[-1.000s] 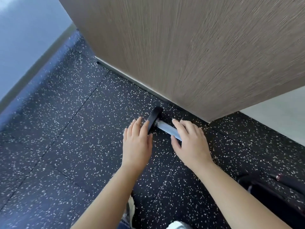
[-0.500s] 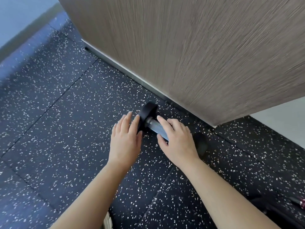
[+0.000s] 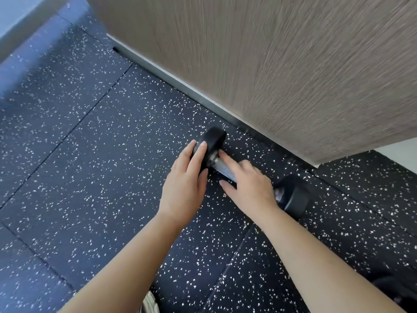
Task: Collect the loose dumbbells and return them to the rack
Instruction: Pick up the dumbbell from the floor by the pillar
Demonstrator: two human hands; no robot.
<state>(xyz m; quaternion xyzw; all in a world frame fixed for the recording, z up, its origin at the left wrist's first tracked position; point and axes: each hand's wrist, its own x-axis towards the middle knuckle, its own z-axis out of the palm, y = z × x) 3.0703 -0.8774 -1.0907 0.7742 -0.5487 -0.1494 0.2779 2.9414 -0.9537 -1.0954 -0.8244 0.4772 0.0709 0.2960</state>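
Black-ended dumbbell [image 3: 248, 170] lay on the speckled floor [image 3: 90, 154] beside the wood panel [image 3: 293, 75]. My left hand [image 3: 186, 184] rested flat on one end; my right hand [image 3: 250, 186] draped loosely over the handle, unclosed. I judged pickup underway, needing a firm wrap next.

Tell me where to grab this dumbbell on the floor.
Grip the dumbbell by its knurled metal handle, coming from above, fingers wrapping under. The black heads look too wide to close a hand around, and the bar sits raised off the floor between them.
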